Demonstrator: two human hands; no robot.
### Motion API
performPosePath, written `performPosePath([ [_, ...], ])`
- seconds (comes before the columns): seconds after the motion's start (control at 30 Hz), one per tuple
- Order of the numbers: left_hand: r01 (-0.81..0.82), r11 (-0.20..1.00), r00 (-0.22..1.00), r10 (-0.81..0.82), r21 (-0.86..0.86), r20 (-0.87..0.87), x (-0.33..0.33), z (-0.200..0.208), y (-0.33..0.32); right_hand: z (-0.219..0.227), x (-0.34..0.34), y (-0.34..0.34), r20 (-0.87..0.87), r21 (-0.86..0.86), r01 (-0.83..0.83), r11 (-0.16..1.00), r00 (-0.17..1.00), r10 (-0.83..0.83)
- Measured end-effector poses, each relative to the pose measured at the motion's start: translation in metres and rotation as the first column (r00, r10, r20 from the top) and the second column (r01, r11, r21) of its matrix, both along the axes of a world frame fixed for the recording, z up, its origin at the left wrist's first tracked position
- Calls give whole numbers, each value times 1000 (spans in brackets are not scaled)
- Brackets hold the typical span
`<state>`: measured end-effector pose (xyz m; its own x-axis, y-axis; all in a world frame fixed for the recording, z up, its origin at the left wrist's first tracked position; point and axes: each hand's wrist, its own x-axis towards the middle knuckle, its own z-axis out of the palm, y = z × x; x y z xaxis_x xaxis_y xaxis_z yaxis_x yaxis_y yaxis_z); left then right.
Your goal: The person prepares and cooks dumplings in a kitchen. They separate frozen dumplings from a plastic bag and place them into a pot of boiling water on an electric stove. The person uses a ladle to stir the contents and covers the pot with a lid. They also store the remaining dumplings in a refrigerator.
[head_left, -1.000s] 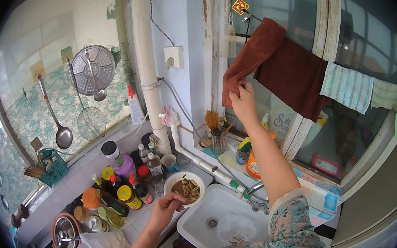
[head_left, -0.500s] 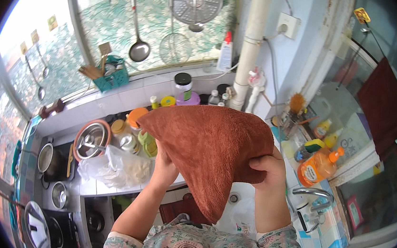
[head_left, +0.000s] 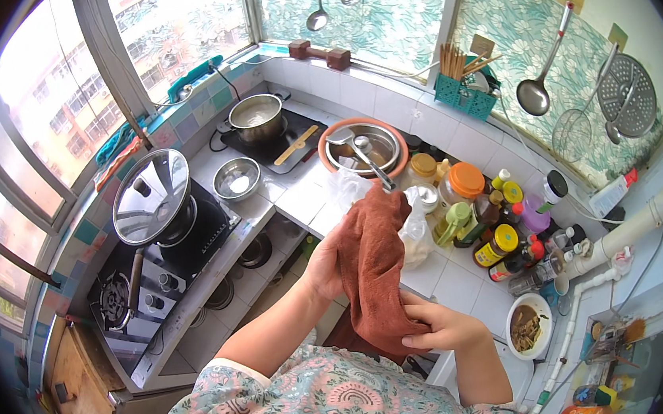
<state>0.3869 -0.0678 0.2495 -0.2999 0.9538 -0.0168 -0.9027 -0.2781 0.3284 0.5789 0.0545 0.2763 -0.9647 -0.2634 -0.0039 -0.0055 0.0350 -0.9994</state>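
The brown cloth is off the line by the window, where the right hand alone reached up to it a second ago, and is now held in both hands in front of the body; half a second ago it was spread broad between them, whereas now it hangs narrower and bunched, so both hands are taken up with it. The left hand is closed on its left edge, most of its fingertips hidden behind the fabric; the right hand has its fingers clamped on the lower end, thumb below; the cloth's top lies in front of the white plastic bag on the tiled tabletop, though whether the two touch cannot be told. The view has swung leftward; the lidded pan on the stove and the steel bowl show in full, while the window line is out of sight.
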Motion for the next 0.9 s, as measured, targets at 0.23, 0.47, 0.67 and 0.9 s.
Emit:
performPosePath([
  [0.23, -468, 847, 864, 379, -252, -330, -142, -34, -73, -85, -148, -36, 131, -91, 539, 837, 840, -527],
  [0.47, -595, 774, 448, 98, -215, -888, -196, -79, -84, -81, -279, -80, 159, -339, 492, 802, 870, -466],
  [0.67, -412, 899, 284, -26, -147, -958, -224, -95, -50, -95, -339, -61, 260, -549, 567, 614, 814, -519],
  [0.9, -435, 874, 332, -68, -217, -941, -258, -84, -6, -116, -398, -9, 458, -709, 601, 369, 790, -407],
])
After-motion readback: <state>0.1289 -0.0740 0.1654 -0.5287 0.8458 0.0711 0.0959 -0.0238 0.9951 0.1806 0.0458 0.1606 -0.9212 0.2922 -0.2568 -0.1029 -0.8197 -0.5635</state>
